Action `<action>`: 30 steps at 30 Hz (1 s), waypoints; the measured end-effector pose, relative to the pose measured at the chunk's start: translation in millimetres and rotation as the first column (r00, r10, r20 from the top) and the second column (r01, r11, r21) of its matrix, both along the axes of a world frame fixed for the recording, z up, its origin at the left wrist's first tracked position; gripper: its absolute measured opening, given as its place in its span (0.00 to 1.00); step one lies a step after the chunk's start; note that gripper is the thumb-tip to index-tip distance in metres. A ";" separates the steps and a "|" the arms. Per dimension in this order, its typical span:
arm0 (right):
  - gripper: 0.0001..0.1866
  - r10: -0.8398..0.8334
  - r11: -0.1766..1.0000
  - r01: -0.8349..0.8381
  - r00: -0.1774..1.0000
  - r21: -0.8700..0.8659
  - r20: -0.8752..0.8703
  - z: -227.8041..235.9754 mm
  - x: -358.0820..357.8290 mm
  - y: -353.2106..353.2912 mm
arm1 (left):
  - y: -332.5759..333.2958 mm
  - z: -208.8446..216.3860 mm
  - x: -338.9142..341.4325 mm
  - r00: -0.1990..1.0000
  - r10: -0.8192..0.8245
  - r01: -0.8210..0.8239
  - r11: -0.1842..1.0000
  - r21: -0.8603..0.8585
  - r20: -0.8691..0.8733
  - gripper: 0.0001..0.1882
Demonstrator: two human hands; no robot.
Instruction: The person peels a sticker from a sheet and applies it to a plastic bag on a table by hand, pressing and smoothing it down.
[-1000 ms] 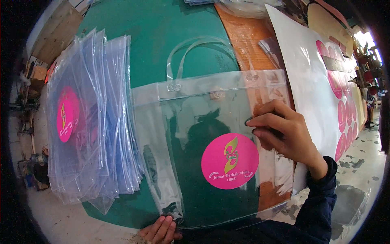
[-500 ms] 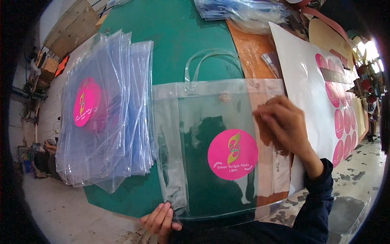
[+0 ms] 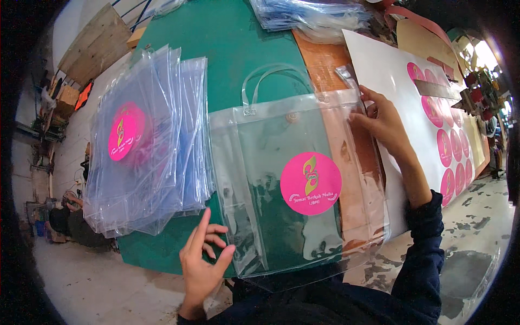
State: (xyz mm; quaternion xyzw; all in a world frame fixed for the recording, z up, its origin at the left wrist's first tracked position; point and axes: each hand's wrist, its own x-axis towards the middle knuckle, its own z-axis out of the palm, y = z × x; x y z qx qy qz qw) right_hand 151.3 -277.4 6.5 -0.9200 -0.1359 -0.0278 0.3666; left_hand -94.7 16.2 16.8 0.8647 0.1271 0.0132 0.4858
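Note:
A clear plastic tote bag (image 3: pixel 271 211) with a thin looped handle lies in front of me, a round pink sticker (image 3: pixel 311 183) on its front. My right hand (image 3: pixel 383 120) holds the bag's upper right corner, thumb over the edge and fingers at the rim. Beside the bag's lower left side, my left hand (image 3: pixel 205 257) is open with its fingers spread, holding nothing. To the left lies a pile of similar clear bags (image 3: pixel 162 184), the top one bearing the same kind of pink sticker (image 3: pixel 127 131).
The bags lie on a green tabletop (image 3: pixel 216 35) with an orange-brown strip (image 3: pixel 314 59). At right is a white sheet (image 3: pixel 379 81) of round pink stickers, crossed by a metal ruler (image 3: pixel 436 89). More plastic (image 3: pixel 309 13) is heaped at the far edge.
My left hand has let go of the bag's lower left corner and risen with fingers spread. My right hand has moved up to the upper right corner, and the bag has tilted slightly.

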 end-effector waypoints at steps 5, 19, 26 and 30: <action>0.20 0.147 0.939 -0.053 0.955 0.341 -0.257 3.7 12.0 -4.1 | 6.8 3.2 24.8 0.975 -0.201 0.209 0.974 0.089 -0.090 0.36; 0.12 0.373 0.325 -0.192 0.926 0.926 0.061 -2.5 33.5 -6.5 | 2.1 -9.3 57.7 0.868 -0.423 0.314 0.874 0.371 0.261 0.39; 0.14 0.323 0.334 -0.150 0.946 0.931 0.036 4.8 30.4 2.7 | -20.2 2.6 35.4 0.866 -0.501 0.347 0.624 0.700 0.016 0.45; 0.15 0.252 0.444 -0.123 0.968 0.888 0.009 12.1 30.5 9.6 | -36.0 1.2 28.7 0.806 -0.563 0.406 0.296 0.865 -0.186 0.45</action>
